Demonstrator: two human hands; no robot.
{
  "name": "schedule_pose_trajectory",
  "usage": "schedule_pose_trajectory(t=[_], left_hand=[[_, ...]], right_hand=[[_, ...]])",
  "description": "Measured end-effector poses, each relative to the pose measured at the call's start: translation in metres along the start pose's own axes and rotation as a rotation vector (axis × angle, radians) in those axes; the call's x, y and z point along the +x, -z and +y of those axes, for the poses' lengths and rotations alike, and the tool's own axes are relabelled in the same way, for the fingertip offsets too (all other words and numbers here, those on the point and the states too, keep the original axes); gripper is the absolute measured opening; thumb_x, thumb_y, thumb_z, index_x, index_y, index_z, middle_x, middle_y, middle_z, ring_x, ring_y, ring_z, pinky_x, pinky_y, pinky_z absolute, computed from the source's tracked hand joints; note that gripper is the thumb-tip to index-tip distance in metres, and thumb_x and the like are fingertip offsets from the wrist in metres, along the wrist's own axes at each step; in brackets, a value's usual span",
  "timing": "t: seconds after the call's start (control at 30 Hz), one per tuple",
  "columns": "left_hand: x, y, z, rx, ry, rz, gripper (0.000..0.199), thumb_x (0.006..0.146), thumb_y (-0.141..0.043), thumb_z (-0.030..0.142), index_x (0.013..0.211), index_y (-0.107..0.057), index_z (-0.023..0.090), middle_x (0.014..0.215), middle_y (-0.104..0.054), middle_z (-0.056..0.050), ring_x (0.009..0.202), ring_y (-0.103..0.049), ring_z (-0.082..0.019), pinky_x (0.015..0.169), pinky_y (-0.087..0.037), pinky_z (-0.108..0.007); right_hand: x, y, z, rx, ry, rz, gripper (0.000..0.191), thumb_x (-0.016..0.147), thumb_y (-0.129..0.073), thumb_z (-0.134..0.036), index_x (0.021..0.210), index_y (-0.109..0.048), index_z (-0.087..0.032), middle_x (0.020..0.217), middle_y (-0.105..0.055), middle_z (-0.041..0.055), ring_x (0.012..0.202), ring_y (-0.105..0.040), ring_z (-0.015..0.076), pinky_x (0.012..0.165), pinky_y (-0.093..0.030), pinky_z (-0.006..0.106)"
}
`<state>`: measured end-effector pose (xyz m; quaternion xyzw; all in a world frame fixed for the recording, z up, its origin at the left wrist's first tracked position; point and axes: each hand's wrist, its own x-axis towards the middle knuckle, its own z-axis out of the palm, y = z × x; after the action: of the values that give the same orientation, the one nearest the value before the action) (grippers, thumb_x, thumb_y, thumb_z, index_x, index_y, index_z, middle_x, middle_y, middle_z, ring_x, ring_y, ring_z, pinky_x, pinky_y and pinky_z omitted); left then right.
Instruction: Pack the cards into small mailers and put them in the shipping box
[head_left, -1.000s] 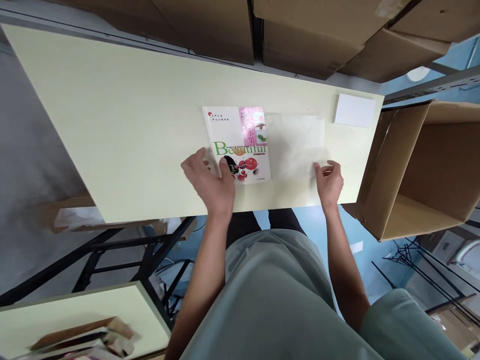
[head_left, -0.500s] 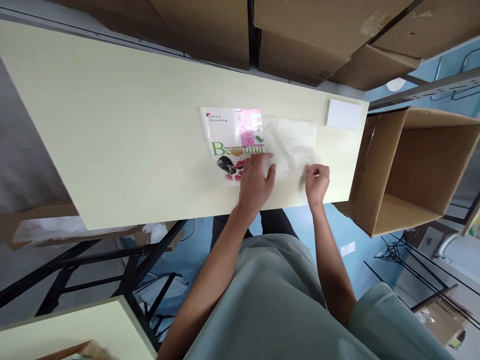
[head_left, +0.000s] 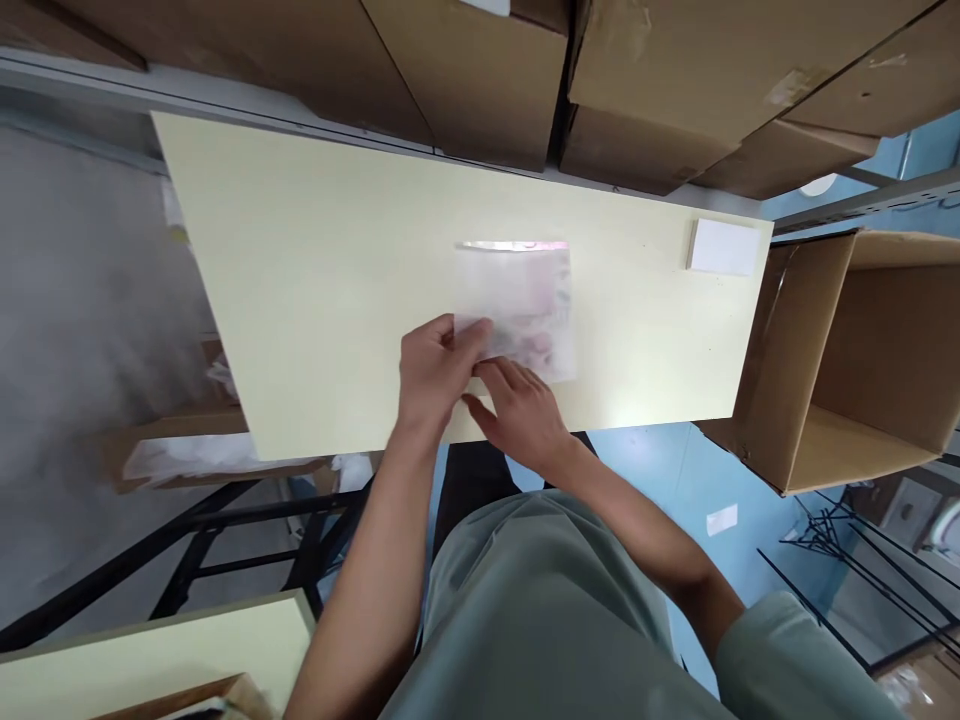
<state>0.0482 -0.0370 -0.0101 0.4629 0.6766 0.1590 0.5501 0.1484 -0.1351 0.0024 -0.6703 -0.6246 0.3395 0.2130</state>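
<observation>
A thin translucent white sheet [head_left: 517,285] lies on the pale table [head_left: 337,300], over a printed sheet with pink, fruit-coloured artwork. The print shows blurred through it, and a glossy strip of the printed sheet [head_left: 514,245] shows along the far edge. My left hand [head_left: 435,370] is closed on the translucent sheet's near left corner, thumb by the edge. Beside it, my right hand [head_left: 525,410] rests its bent fingers on the near edge, with its thumb apart from them. What lies under the fingertips is hidden.
A small white box or block [head_left: 724,247] lies at the table's far right corner. An open cardboard box [head_left: 795,350] stands off the right end. Large cartons [head_left: 480,80] line a shelf along the far side. Black metal frames [head_left: 187,530] are at lower left.
The translucent sheet has gone from the printed sheet's right side to on top of it. My right hand has moved left, beside my left hand. The view has shifted left.
</observation>
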Motion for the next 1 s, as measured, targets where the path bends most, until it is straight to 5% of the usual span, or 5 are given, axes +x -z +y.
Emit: schedule_pose_trajectory(t=[0.2,0.47,0.63,0.83,1.0], left_hand=[[0.026,-0.004,-0.033,0.273,-0.111,0.161,0.031,0.091,-0.071,0.041,0.069,-0.059,0.024,0.063,-0.060,0.000,0.064,-0.054,-0.019,0.067,-0.043,-0.034],[0.019,-0.018,-0.039,0.339,-0.191,0.246,0.028,0.103,-0.058,0.040,0.078,-0.057,0.026,0.073,-0.065,-0.005,0.073,-0.063,-0.025,0.077,-0.051,-0.038],[0.019,-0.020,-0.038,0.332,-0.120,0.260,0.023,0.105,-0.058,0.039,0.086,-0.061,0.025,0.082,-0.071,-0.007,0.078,-0.068,-0.026,0.081,-0.054,-0.042],[0.016,-0.012,-0.039,0.177,-0.171,0.278,0.034,0.100,-0.069,0.033,0.132,-0.062,0.024,0.115,-0.076,-0.010,0.105,-0.075,-0.028,0.096,-0.060,-0.045],[0.002,0.001,-0.034,0.003,-0.294,0.174,0.027,0.107,-0.065,0.047,0.121,-0.069,0.025,0.131,-0.076,-0.012,0.128,-0.072,-0.026,0.110,-0.061,-0.044]], right_hand=[[0.006,0.027,0.032,0.132,-0.274,0.257,0.029,0.111,-0.059,-0.034,0.139,-0.068,-0.030,0.141,-0.069,0.0128,0.140,-0.064,0.0286,0.120,-0.057,0.051],[0.032,0.038,0.101,0.332,-0.615,0.334,0.064,0.098,-0.077,-0.055,0.151,-0.059,-0.024,0.140,-0.066,0.0162,0.118,-0.069,0.0266,0.097,-0.065,0.044],[0.047,0.041,0.096,0.518,-0.595,0.183,0.047,0.095,-0.077,-0.063,0.118,-0.075,-0.022,0.101,-0.077,0.0066,0.097,-0.071,0.0239,0.085,-0.063,0.040],[0.044,0.047,0.074,0.622,-0.431,0.123,0.045,0.096,-0.074,-0.068,0.104,-0.077,-0.024,0.099,-0.081,0.0052,0.095,-0.074,0.0253,0.082,-0.063,0.041],[0.028,0.054,0.052,0.710,-0.467,0.142,0.046,0.094,-0.079,-0.068,0.108,-0.079,-0.025,0.105,-0.084,0.0062,0.097,-0.078,0.0270,0.082,-0.067,0.043]])
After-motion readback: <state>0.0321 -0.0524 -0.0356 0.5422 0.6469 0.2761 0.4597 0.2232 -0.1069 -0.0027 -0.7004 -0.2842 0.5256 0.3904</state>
